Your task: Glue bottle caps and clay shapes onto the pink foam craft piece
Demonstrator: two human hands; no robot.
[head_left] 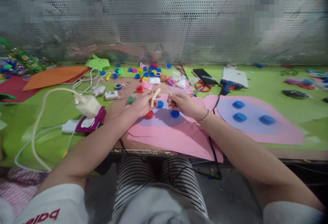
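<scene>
My left hand (144,103) is closed around a short, pale yellow roll (155,97) that looks like modelling clay. Facing it, my right hand (181,103) has its fingertips pinched together; whatever is between them is too small to make out. Both hands are above a pink paper sheet (176,140) with a lilac paper shape (164,120) on it. A blue bottle cap (160,104) sits between the hands, and another blue cap (175,114) lies just below my right hand. Under my left hand is a red cap (149,114).
On the right, a pink-and-lilac paper shape (256,128) bears three blue caps (240,117). Behind are red-handled scissors (203,86), a blue glue gun (231,86) with a black cord, a phone (204,76) and several loose caps. A purple power adapter (91,121) with cables stands left.
</scene>
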